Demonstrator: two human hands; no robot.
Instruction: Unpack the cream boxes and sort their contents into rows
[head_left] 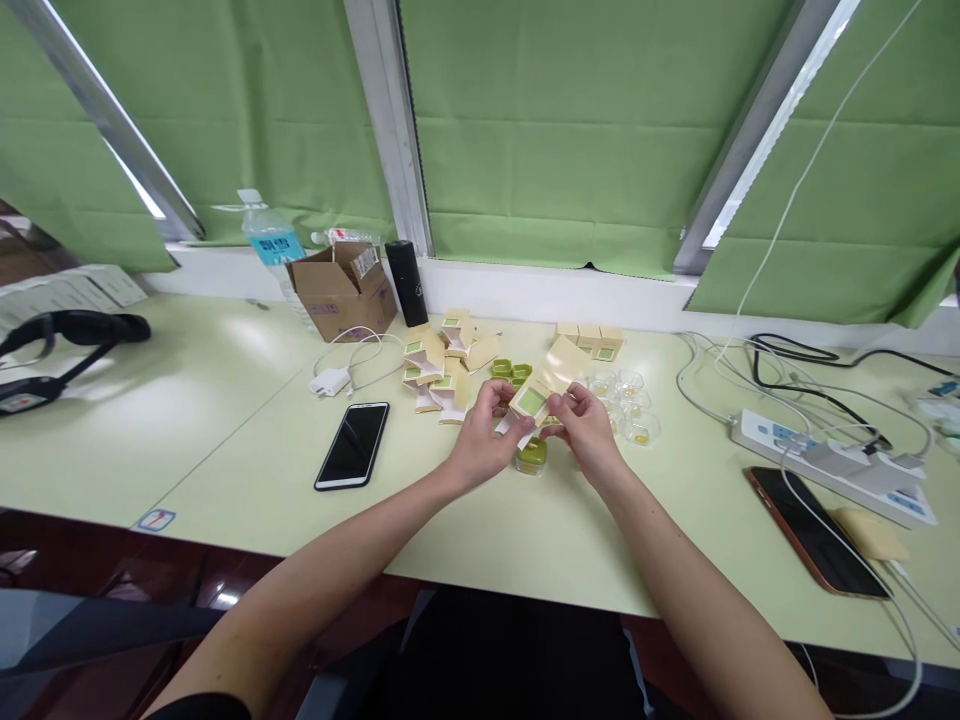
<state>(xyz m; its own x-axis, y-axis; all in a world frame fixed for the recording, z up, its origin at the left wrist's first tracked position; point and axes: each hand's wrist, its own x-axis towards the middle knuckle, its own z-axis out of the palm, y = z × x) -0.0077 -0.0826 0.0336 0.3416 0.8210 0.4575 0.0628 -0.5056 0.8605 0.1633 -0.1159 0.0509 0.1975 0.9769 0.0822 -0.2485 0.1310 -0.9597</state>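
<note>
Both my hands grip one small cream cardboard box (pixel 550 383) with a green square on its side and a flap standing out at the top. My left hand (pixel 487 432) pinches its left edge, and my right hand (pixel 585 425) has the right edge between thumb and fingers. Just below the box, a small clear container with a green lid (pixel 531 457) stands on the table. Behind my left hand are green lids (pixel 511 370). Clear plastic cups (pixel 628 400) with yellow bits inside sit beyond my right hand.
Several open cream boxes (pixel 441 365) are heaped left of my hands; closed ones (pixel 589 338) line up at the back. A black phone (pixel 352 446), white charger (pixel 330 381), brown carton (pixel 343 292) and black cylinder (pixel 406 282) lie leftward. Rightward are a power strip (pixel 832 465), cables and another phone (pixel 814 530).
</note>
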